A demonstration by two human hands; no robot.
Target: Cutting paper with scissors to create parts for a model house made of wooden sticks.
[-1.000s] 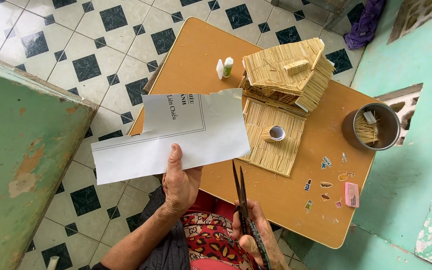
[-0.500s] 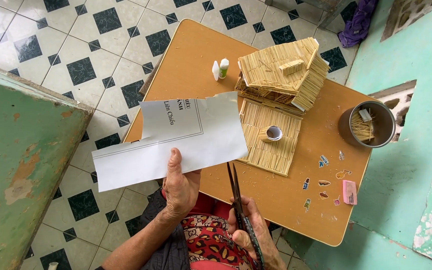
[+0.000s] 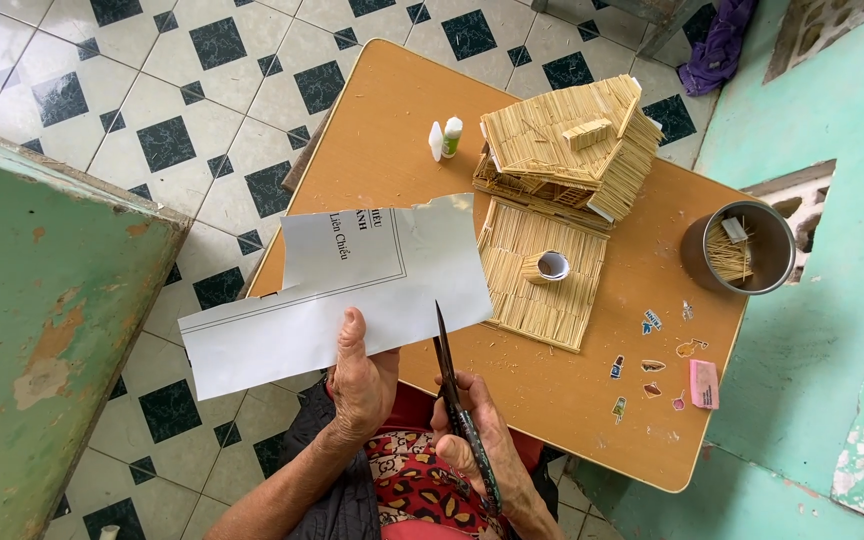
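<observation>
My left hand (image 3: 360,374) pinches the near edge of a white sheet of paper (image 3: 352,285) with a printed border and a torn top edge, held over the near left corner of the small wooden table (image 3: 392,120). My right hand (image 3: 472,448) grips dark scissors (image 3: 452,385). Their blades point away from me, and the tips reach the paper's near edge just right of my left thumb. A house model made of toothpicks (image 3: 564,150) stands on the table behind a flat toothpick mat (image 3: 542,275) that carries a small paper roll (image 3: 548,266).
A metal cup of toothpicks (image 3: 740,250) stands at the table's right side. Small stickers (image 3: 650,366) and a pink eraser (image 3: 704,384) lie near the right front edge. A small glue bottle (image 3: 451,136) is beside the house. A worn green surface (image 3: 42,310) sits on my left; the floor is tiled.
The scissors have moved left and forward, and their tips now meet the paper's near edge. My left hand has shifted the paper slightly toward me.
</observation>
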